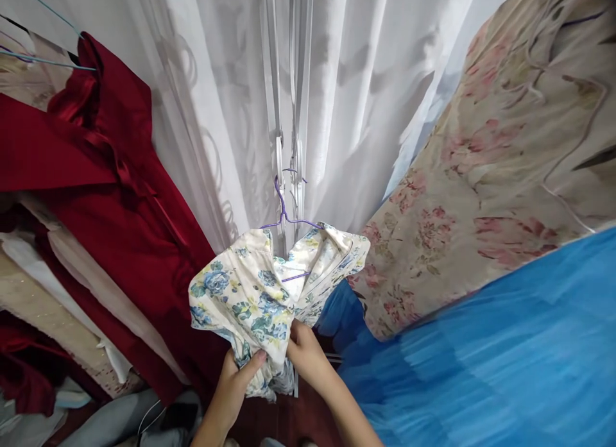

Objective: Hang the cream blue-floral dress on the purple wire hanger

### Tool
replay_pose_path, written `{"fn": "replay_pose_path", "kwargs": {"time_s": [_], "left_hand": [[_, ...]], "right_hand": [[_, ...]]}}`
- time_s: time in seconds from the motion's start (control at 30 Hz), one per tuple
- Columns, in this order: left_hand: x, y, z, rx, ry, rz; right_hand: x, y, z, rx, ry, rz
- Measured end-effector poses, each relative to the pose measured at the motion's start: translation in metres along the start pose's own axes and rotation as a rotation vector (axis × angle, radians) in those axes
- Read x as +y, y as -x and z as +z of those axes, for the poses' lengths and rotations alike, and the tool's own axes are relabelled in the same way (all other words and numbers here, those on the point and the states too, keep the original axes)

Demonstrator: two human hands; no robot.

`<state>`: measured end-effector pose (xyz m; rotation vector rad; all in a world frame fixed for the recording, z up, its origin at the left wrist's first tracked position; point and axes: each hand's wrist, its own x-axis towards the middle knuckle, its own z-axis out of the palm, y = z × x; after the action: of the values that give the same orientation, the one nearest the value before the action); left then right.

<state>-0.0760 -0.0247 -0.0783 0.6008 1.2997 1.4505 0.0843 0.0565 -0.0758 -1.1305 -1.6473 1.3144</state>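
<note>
My left hand (235, 388) and right hand (305, 354) clench their fingers (254, 361) on the bunched blue-flowered garment (250, 293), on a purple hanger (286, 216) before the white curtain (216, 81) (red dress (110, 177) at left); tugging down could, I judge, slip it off.

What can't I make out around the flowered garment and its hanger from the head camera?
Head view:
Purple hanger: arms mostly hidden inside the flowered garment; only hook and neck show.
Garment's lower part: bunched under the left hand and right hand.
What the hook catches on: lost against the white curtain.
Red garment: cut by the left edge.
</note>
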Motion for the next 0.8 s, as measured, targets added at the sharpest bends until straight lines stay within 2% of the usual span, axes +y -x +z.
{"fn": "replay_pose_path", "kwargs": {"time_s": [0.07, 0.1, 0.13, 0.23, 0.27, 0.3, 0.33, 0.4, 0.47, 0.6, 0.7, 0.8], "left_hand": [[0.004, -0.004, -0.006, 0.048, -0.004, 0.023], [0.007, -0.006, -0.008, 0.115, -0.019, 0.08], [0.009, -0.008, -0.009, 0.213, -0.046, 0.176], [0.004, -0.008, -0.003, 0.583, -0.237, 0.608], [-0.003, -0.006, 0.003, 0.625, -0.342, 0.727], [-0.013, -0.003, 0.01, 0.588, -0.457, 0.803], [-0.024, 0.001, 0.019, 0.479, -0.571, 0.825], [-0.047, 0.008, 0.039, 0.191, -0.723, 0.758], [-0.065, 0.011, 0.06, 0.036, -0.751, 0.678], [-0.074, 0.009, 0.085, -0.01, -0.689, 0.634], [-0.072, 0.01, 0.091, -0.052, -0.624, 0.595], [-0.072, 0.012, 0.09, 0.002, -0.549, 0.595]], "right_hand": [[0.004, 0.005, -0.005, 0.074, 0.024, 0.007], [0.006, 0.008, -0.009, 0.09, 0.033, 0.012], [0.008, 0.012, -0.013, 0.085, 0.033, 0.013], [0.009, 0.027, -0.029, 0.007, -0.021, 0.002], [0.008, 0.031, -0.033, -0.023, -0.061, 0.002], [0.007, 0.036, -0.036, -0.046, -0.108, 0.006], [0.006, 0.039, -0.039, -0.063, -0.157, 0.015], [0.004, 0.045, -0.043, -0.087, -0.241, 0.037], [0.003, 0.049, -0.047, -0.1, -0.284, 0.064], [-0.002, 0.053, -0.057, -0.073, -0.261, 0.082], [-0.011, 0.049, -0.061, -0.055, -0.224, 0.079], [-0.017, 0.043, -0.057, -0.04, -0.177, 0.071]]}}
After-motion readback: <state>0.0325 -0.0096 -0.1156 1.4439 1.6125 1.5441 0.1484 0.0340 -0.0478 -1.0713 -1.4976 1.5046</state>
